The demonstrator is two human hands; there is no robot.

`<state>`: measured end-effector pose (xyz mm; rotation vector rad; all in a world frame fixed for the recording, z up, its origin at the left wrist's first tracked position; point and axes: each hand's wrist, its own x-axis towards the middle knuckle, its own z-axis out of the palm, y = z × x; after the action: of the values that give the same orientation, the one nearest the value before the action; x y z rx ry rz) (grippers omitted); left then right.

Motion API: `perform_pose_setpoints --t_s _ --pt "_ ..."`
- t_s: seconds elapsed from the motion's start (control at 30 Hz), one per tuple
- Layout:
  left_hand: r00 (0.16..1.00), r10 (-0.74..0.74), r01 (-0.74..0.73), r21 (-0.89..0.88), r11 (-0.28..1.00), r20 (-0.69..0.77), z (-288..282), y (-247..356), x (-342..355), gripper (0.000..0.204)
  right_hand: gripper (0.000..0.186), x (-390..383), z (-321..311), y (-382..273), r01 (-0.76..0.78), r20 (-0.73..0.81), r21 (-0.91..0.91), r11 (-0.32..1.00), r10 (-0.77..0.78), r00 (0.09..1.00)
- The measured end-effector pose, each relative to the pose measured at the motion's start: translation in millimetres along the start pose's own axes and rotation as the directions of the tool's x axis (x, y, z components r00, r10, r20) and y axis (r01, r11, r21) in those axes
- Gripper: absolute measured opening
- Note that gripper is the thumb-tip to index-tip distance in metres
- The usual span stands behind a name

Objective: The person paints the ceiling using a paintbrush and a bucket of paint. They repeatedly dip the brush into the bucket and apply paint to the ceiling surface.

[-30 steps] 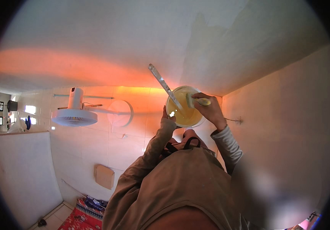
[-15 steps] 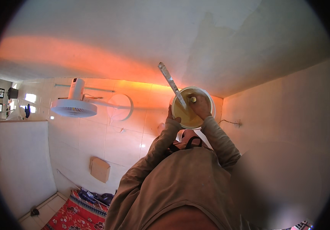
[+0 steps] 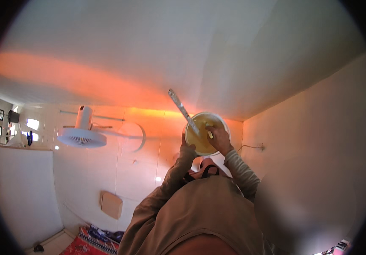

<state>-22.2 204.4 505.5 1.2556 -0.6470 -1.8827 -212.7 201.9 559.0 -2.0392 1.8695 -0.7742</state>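
A round white bucket (image 3: 228, 126) holds a yellowish-tan liquid (image 3: 204, 142) that looks like paint. My left hand (image 3: 187, 146) grips its left side, thumb near the rim and fingers around the outside. My right hand (image 3: 220, 139) is over the bucket's right half, closed on a short pale-yellow handle (image 3: 210, 134); whatever its lower end carries is hidden. A long flat stick (image 3: 179, 104), smeared with whitish paint, stands tilted in the liquid and leans out over the far left rim.
Ahead rises a wall (image 3: 251, 63) with a darker patch on its right. To the left are a white fan (image 3: 82, 137), a flat cardboard piece (image 3: 111, 205) on the tiled floor and a low partition (image 3: 21, 187). Red patterned cloth (image 3: 85, 244) lies lower left; a wire (image 3: 251, 147) lies right.
The whole view has tilted, so everything sits lower in it. My right hand has shifted toward the bucket's near right rim. My left hand keeps its grip.
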Motion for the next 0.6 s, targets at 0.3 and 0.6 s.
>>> perform_pose_setpoints --t_s 0.3,0.6 --pt "0.993 -0.100 0.105 0.087 0.991 -0.058 36.1 31.8 -12.1 0.091 0.039 -39.1 -94.0 -3.7 -0.284 0.222 0.959 0.000 0.623 0.750" --pt "0.999 0.019 -0.018 -0.020 1.000 0.028 34.9 39.9 -30.6 0.083 0.036 48.0 -228.2 -59.7 0.120 -0.358 0.831 0.543 0.358 0.862"
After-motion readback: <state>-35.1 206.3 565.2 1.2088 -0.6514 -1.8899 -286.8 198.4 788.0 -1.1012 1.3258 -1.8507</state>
